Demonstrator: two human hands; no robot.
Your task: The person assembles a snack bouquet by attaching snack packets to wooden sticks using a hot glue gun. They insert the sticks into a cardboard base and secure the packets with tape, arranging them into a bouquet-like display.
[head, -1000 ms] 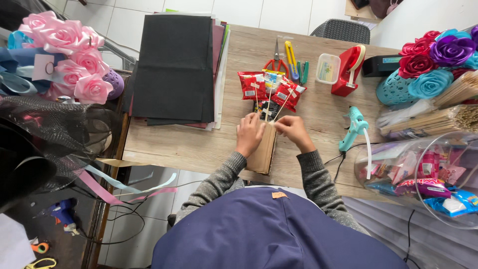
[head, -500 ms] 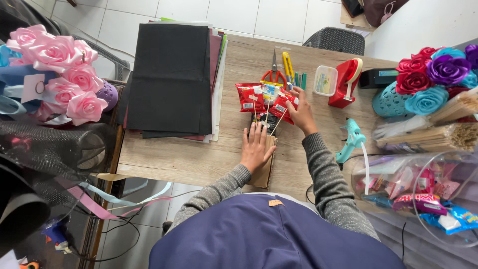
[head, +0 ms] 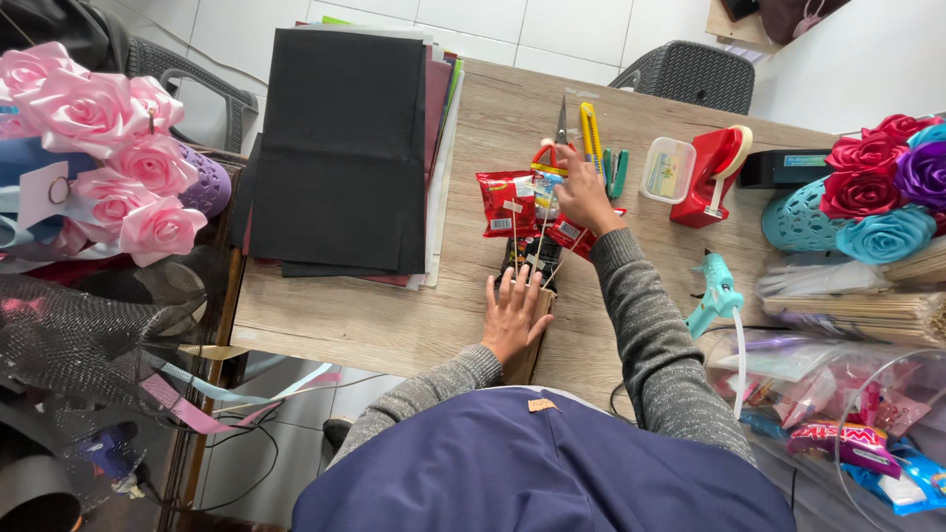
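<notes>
Scene: a head-worn camera looks down on a wooden table (head: 394, 325) covered with craft supplies; the person wears a grey sweater.
Left hand: the left hand (head: 514, 313) lies flat with fingers spread wide, palm pressing down on a brown cardboard piece (head: 527, 345); it grips nothing.
Cardboard piece: its long axis runs from the person toward the far side of the table, near end at the table's front edge, far end pointing at the snack packets.
Right hand: the right hand (head: 583, 192) reaches further out, fingers curled down over the red snack packets (head: 507, 202); whether they grip anything cannot be told.
Skewers: thin wooden sticks (head: 540, 241) are attached to the packets and slant back toward the person, ending near the left fingertips.
Tools: scissors (head: 560, 138) and a yellow utility knife (head: 589, 133) lie just beyond the right hand, long axes pointing away from the person.
Right of the hands: a red tape dispenser (head: 714, 177) and a teal glue gun (head: 714, 296).
Left of the hands: a stack of dark paper sheets (head: 340, 148); pink fabric roses (head: 108, 148) sit off the table's left edge.
</notes>
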